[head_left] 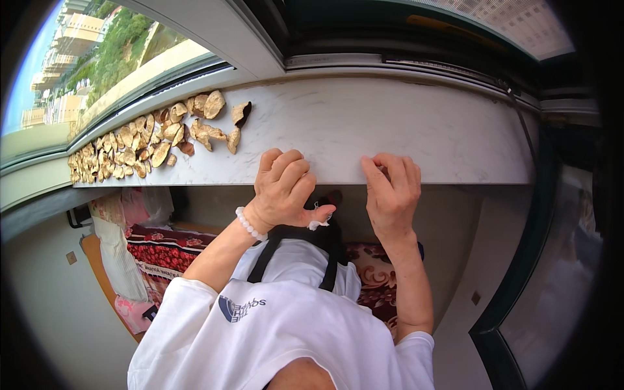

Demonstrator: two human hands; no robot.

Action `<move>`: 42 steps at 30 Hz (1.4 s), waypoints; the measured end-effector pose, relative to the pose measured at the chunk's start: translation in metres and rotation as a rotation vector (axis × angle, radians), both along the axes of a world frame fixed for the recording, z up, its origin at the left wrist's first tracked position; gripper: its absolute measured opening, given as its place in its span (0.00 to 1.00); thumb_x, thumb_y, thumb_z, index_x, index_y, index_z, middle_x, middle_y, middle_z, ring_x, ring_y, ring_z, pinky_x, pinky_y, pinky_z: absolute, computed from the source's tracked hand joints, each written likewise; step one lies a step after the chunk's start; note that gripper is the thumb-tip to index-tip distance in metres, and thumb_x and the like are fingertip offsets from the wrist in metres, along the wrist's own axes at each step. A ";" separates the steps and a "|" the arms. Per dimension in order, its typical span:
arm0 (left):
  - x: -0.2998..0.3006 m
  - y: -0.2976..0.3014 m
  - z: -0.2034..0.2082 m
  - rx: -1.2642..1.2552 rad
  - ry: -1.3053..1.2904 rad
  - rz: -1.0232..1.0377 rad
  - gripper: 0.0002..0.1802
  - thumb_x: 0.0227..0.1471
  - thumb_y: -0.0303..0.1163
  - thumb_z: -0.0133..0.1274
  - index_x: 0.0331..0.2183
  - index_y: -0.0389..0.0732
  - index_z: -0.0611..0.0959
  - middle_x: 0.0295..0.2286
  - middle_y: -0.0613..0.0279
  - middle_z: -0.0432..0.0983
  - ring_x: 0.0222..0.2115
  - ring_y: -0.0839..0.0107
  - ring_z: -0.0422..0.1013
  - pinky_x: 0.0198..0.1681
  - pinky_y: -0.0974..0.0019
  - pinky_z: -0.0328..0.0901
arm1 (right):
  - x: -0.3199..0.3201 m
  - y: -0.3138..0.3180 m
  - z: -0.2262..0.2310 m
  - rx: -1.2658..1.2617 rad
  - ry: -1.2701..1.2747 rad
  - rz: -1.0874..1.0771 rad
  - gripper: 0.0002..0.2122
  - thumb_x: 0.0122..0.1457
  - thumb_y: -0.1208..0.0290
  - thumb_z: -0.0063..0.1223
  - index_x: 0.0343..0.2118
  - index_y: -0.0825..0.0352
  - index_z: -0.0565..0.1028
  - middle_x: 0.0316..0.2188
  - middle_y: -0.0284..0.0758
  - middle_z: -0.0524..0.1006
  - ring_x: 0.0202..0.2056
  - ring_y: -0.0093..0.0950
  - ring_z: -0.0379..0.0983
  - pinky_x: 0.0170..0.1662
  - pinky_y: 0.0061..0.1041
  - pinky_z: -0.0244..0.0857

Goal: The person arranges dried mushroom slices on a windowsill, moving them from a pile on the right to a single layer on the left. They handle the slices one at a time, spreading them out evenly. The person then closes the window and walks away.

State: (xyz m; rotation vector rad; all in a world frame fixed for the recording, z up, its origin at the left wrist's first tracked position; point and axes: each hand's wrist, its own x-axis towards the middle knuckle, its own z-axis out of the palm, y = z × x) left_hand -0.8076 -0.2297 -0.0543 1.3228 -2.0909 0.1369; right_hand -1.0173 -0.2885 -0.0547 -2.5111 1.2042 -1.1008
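My left hand (283, 185) is at the front edge of a pale marble windowsill (416, 130), its fingers curled in and its thumb sticking out to the right. A torn white scrap (317, 224) hangs at that thumb; whether it is tissue or a wrapping, I cannot tell. White beads (250, 224) circle the left wrist. Farther right, my right hand (393, 192) rests over the same edge with fingers bent and thumb close to the forefinger; anything between them is hidden. Dried, curled tan pieces (159, 153) cover the sill's left part, the nearest lying beyond my left hand.
A window (143, 78) borders the sill at the far left, with a dark frame (390, 39) along the back. Below the sill, a bed with a red patterned cover (169, 250) shows behind my body. A dark-framed glass door (546, 260) stands at the right.
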 end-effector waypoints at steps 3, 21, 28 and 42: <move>-0.001 -0.001 -0.001 -0.001 0.001 0.009 0.29 0.46 0.59 0.59 0.24 0.40 0.75 0.30 0.57 0.71 0.35 0.57 0.71 0.39 0.54 0.61 | 0.002 0.002 0.005 -0.036 0.081 0.016 0.14 0.43 0.83 0.59 0.36 0.69 0.80 0.33 0.32 0.75 0.32 0.31 0.70 0.34 0.31 0.60; 0.000 -0.002 0.000 0.013 -0.021 -0.024 0.29 0.45 0.58 0.60 0.25 0.39 0.74 0.30 0.55 0.70 0.36 0.54 0.70 0.41 0.51 0.61 | -0.038 0.016 0.029 1.044 -1.293 0.059 0.07 0.62 0.79 0.50 0.37 0.75 0.80 0.36 0.37 0.76 0.35 0.27 0.71 0.42 0.26 0.67; 0.001 -0.002 0.001 0.027 -0.030 -0.055 0.29 0.44 0.58 0.61 0.27 0.39 0.73 0.31 0.55 0.69 0.37 0.53 0.69 0.44 0.50 0.60 | -0.048 0.022 0.033 1.153 -1.602 0.064 0.08 0.64 0.76 0.50 0.39 0.74 0.79 0.36 0.37 0.77 0.37 0.28 0.73 0.43 0.29 0.69; 0.003 -0.001 0.005 0.013 -0.036 -0.112 0.28 0.44 0.54 0.62 0.27 0.37 0.75 0.32 0.53 0.70 0.38 0.52 0.69 0.42 0.51 0.60 | -0.098 0.068 -0.002 0.923 -1.526 -0.274 0.05 0.62 0.73 0.60 0.33 0.69 0.77 0.30 0.34 0.78 0.32 0.25 0.74 0.39 0.24 0.71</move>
